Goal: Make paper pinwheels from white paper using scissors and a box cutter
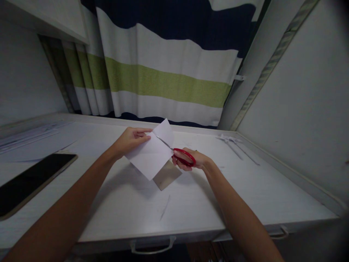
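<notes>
Above the middle of the white desk (245,189), the person's two bare hands work a sheet of white paper (149,156); the left hand (131,140) pinches the paper's upper left edge, thumb on top and fingers curled beneath, holding the sheet lifted clear of the desk surface and tilted; the right hand (195,160) is closed through the red handles of a pair of scissors (181,154), whose thin blades run up and to the left into the paper, where a cut separates an upper flap from the main sheet; the blades appear nearly closed, though the dim light makes this hard to judge. Just beneath the paper a grey offcut or shadowed fold (166,176) shows; a thin sliver (165,208) lies on the desk nearer the front edge. At the left a dark phone (29,182) lies flat, well apart from the hands; loose sheets (29,135) lie behind it. At the right rear, narrow paper strips (236,143) rest near the wall. A striped curtain (169,80) hangs behind the desk; drawer handles (152,247) line its front.
</notes>
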Demonstrator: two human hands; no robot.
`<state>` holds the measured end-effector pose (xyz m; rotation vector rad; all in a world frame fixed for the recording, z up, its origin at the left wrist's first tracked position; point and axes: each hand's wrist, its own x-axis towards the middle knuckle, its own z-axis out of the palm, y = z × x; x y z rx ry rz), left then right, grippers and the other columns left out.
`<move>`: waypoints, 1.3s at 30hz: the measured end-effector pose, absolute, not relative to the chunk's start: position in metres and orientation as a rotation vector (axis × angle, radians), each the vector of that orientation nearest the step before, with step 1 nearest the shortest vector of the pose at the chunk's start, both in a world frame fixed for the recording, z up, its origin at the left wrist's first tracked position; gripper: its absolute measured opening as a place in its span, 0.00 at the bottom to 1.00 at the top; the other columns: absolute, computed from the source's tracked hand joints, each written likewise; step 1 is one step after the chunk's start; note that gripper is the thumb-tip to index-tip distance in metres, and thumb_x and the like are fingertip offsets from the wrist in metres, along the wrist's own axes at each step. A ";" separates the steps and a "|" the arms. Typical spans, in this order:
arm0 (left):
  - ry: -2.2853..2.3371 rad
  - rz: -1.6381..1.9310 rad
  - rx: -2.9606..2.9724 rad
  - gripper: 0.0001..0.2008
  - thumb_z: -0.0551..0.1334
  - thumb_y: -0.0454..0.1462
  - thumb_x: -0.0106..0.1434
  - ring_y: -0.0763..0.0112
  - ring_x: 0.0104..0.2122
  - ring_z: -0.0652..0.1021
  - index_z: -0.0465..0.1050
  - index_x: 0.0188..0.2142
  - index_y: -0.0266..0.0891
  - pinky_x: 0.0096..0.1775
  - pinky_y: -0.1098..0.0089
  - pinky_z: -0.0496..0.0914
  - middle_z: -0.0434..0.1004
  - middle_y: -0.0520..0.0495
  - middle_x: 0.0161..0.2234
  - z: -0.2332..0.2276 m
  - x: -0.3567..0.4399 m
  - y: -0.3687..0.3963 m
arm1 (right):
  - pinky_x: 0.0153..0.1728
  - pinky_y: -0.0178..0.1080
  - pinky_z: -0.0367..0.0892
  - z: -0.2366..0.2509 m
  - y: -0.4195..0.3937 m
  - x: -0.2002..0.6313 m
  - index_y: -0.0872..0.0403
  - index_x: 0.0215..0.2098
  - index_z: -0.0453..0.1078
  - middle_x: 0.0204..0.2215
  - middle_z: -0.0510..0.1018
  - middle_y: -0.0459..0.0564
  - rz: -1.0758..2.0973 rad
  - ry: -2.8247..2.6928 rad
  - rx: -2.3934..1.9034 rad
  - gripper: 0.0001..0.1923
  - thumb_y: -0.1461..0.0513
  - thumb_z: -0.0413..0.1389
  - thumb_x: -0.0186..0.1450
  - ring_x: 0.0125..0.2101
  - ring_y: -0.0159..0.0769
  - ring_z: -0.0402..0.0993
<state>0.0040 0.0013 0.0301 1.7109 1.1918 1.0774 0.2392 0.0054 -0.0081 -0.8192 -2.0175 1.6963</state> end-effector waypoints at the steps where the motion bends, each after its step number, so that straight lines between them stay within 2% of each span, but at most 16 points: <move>1: 1.187 1.075 1.720 0.23 0.60 0.41 0.48 0.70 0.25 0.74 0.68 0.44 0.36 0.24 0.74 0.68 0.76 0.47 0.29 0.030 0.004 0.001 | 0.11 0.28 0.50 -0.008 0.005 0.239 0.61 0.23 0.64 0.07 0.62 0.40 1.683 -2.027 -0.824 0.23 0.50 0.42 0.61 0.08 0.21 0.54; 8: 1.174 1.046 1.753 0.25 0.60 0.41 0.49 0.68 0.27 0.74 0.65 0.48 0.34 0.25 0.73 0.68 0.76 0.45 0.31 0.027 0.002 0.004 | 0.12 0.28 0.52 -0.005 0.005 0.239 0.61 0.21 0.64 0.07 0.62 0.40 1.666 -2.053 -0.876 0.23 0.50 0.43 0.60 0.08 0.22 0.55; 14: 1.241 1.041 1.774 0.24 0.60 0.41 0.49 0.69 0.27 0.74 0.66 0.46 0.34 0.25 0.73 0.67 0.76 0.45 0.32 0.027 -0.001 0.007 | 0.09 0.28 0.48 0.000 0.010 0.258 0.62 0.27 0.65 0.11 0.63 0.41 1.739 -2.081 -0.955 0.22 0.50 0.46 0.58 0.09 0.21 0.54; 19: 1.283 1.023 1.789 0.24 0.59 0.40 0.49 0.68 0.28 0.74 0.66 0.46 0.35 0.26 0.73 0.67 0.76 0.45 0.32 0.025 -0.002 0.010 | 0.14 0.29 0.50 -0.002 0.013 0.260 0.63 0.35 0.62 0.17 0.65 0.44 1.679 -1.969 -0.780 0.25 0.47 0.47 0.56 0.14 0.22 0.56; 22: 1.293 1.001 1.814 0.24 0.59 0.41 0.50 0.68 0.28 0.74 0.66 0.46 0.35 0.26 0.73 0.67 0.75 0.46 0.32 0.023 -0.002 0.012 | 0.17 0.30 0.52 -0.007 0.015 0.249 0.61 0.37 0.61 0.19 0.63 0.44 1.443 -1.841 -0.906 0.23 0.49 0.50 0.55 0.18 0.23 0.56; 26: 1.325 1.006 1.890 0.23 0.59 0.40 0.50 0.70 0.26 0.73 0.67 0.46 0.33 0.24 0.75 0.65 0.74 0.46 0.29 0.022 -0.003 0.014 | 0.21 0.33 0.54 -0.011 0.020 0.239 0.59 0.31 0.64 0.21 0.65 0.47 0.727 -1.848 -1.341 0.15 0.55 0.53 0.54 0.20 0.27 0.58; 29: 1.343 1.010 1.909 0.23 0.58 0.41 0.50 0.70 0.26 0.73 0.67 0.46 0.34 0.24 0.75 0.65 0.74 0.47 0.29 0.022 -0.004 0.015 | 0.25 0.35 0.55 -0.012 0.021 0.240 0.58 0.30 0.65 0.23 0.68 0.50 0.273 -1.864 -1.531 0.12 0.56 0.53 0.54 0.24 0.32 0.61; 34: 1.390 1.031 1.978 0.23 0.58 0.42 0.50 0.69 0.25 0.73 0.67 0.45 0.35 0.24 0.74 0.65 0.74 0.48 0.27 0.019 -0.003 0.016 | 0.23 0.35 0.55 -0.009 0.015 0.232 0.58 0.26 0.66 0.22 0.70 0.53 0.177 -1.960 -1.663 0.18 0.50 0.51 0.53 0.22 0.34 0.63; 39: 1.393 1.053 2.037 0.23 0.57 0.43 0.50 0.67 0.28 0.74 0.67 0.45 0.36 0.28 0.72 0.67 0.75 0.47 0.30 0.015 -0.004 0.020 | 0.31 0.36 0.57 -0.009 0.008 0.223 0.58 0.35 0.66 0.31 0.72 0.56 0.176 -2.030 -1.524 0.13 0.57 0.47 0.59 0.32 0.38 0.66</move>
